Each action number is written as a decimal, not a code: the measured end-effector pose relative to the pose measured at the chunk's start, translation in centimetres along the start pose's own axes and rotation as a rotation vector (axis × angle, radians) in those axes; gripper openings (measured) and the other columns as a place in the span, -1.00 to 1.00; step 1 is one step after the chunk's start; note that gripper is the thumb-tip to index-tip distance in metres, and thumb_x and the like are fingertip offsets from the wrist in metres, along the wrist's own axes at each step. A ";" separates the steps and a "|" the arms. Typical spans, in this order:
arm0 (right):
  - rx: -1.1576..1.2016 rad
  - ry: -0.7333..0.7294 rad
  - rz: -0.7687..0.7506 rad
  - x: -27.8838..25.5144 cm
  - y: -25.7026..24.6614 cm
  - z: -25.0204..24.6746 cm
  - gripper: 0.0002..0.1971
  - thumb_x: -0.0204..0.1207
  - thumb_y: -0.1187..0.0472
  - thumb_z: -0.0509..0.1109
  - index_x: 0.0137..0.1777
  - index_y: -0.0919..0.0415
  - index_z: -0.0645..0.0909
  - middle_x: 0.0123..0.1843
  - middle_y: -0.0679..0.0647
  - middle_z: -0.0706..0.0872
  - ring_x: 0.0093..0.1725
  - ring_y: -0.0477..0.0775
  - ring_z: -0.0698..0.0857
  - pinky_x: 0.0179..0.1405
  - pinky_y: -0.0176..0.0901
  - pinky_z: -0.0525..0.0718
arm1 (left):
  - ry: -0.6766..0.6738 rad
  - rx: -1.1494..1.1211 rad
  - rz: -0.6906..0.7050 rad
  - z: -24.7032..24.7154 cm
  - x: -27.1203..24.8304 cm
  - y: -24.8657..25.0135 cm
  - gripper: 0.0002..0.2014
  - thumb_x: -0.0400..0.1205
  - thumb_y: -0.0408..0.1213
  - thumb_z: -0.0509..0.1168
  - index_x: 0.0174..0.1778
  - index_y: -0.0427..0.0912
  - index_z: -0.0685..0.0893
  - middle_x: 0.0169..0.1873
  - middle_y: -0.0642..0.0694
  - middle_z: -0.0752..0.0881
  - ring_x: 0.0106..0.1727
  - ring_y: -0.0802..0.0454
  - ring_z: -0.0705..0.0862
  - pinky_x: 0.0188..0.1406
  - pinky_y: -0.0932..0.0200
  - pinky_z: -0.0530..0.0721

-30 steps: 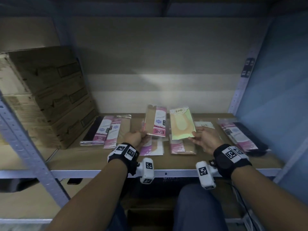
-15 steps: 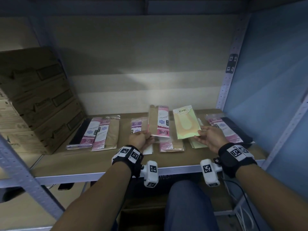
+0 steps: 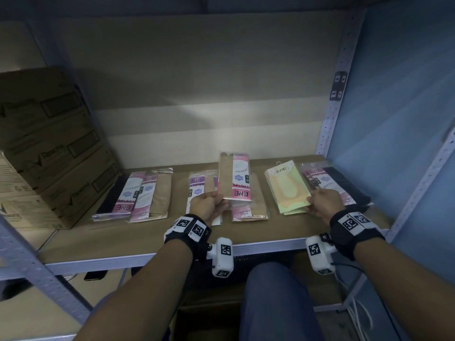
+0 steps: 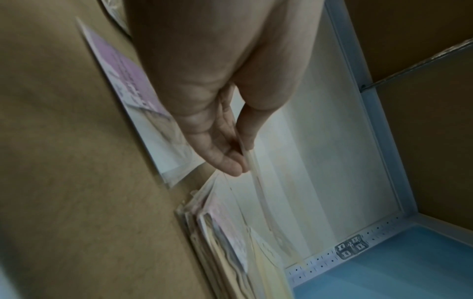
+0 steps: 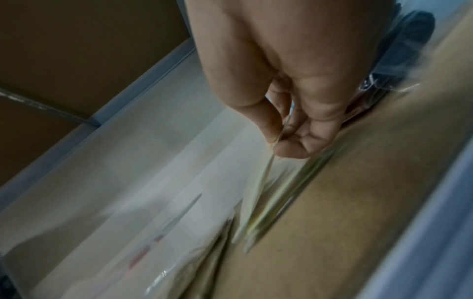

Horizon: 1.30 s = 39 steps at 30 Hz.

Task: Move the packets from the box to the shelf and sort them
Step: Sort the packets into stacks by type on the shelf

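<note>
My left hand (image 3: pixel 209 205) pinches the bottom edge of a tan and pink ENE packet (image 3: pixel 235 177), held tilted above a pile of like packets (image 3: pixel 248 210) on the brown shelf (image 3: pixel 123 237). The left wrist view shows thumb and fingers (image 4: pixel 225 153) nipping the packet's thin edge (image 4: pixel 256 180). My right hand (image 3: pixel 322 203) pinches the near corner of a yellow-green ENE packet (image 3: pixel 286 187), which lies low over a matching pile at the right. In the right wrist view the fingertips (image 5: pixel 289 147) nip that packet's edge (image 5: pixel 258 182).
More pink packets (image 3: pixel 138 195) lie at the shelf's left, another (image 3: pixel 197 190) lies beside my left hand, and dark ones (image 3: pixel 330 180) at the far right. Stacked cardboard boxes (image 3: pixel 49 148) fill the left end. A perforated metal upright (image 3: pixel 337 94) and blue wall bound the right.
My right hand has carried the yellow-green packet to the right and down onto the matching pile. The left hand keeps the tan and pink packet raised, nearly still.
</note>
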State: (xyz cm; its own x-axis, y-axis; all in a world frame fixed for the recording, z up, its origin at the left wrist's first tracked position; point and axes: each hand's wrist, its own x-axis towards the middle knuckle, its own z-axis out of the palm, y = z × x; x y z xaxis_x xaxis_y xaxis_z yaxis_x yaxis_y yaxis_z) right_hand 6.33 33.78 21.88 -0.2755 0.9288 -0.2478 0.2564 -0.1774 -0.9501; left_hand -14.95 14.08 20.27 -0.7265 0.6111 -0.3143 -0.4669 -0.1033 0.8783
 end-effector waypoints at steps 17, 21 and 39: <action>-0.668 0.055 -0.239 -2.2 -0.4 0.5 -0.64 0.45 0.18 0.38 0.23 0.28 0.64 0.16 0.24 0.73 0.15 0.26 0.66 0.11 -0.04 0.63 | -0.003 0.017 0.015 0.6 -1.7 -0.1 -0.75 0.60 -0.57 0.28 0.20 -0.46 0.58 0.10 -0.40 0.72 -0.09 -0.12 0.77 -0.11 0.10 0.81; -0.534 -0.029 -0.286 -3.7 -1.1 1.7 -0.69 0.50 0.12 0.42 0.22 0.16 0.65 0.15 0.09 0.72 0.06 0.09 0.63 0.14 -0.13 0.57 | -0.037 -0.035 0.000 1.5 -2.7 -0.2 -0.78 0.59 -0.60 0.27 0.15 -0.45 0.59 0.03 -0.38 0.74 -0.19 -0.08 0.81 -0.28 0.17 0.80; 0.049 -0.339 -0.167 -6.9 -1.6 4.4 -0.82 0.55 0.47 0.28 0.02 0.26 0.65 0.01 0.31 0.79 -0.18 0.19 0.71 -0.34 -0.08 0.62 | -0.048 0.451 0.136 2.2 -5.2 0.5 -0.86 0.59 -0.37 0.36 0.03 -0.30 0.65 0.02 -0.23 0.75 0.01 -0.11 0.73 0.13 -0.02 0.72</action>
State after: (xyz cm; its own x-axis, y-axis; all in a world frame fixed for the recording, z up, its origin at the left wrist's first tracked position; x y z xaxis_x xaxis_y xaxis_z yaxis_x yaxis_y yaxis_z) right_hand 3.77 26.26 24.24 -0.6030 0.7871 -0.1298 0.1400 -0.0558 -0.9886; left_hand -10.29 12.65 23.11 -0.7369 0.6523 -0.1775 -0.0958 0.1592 0.9826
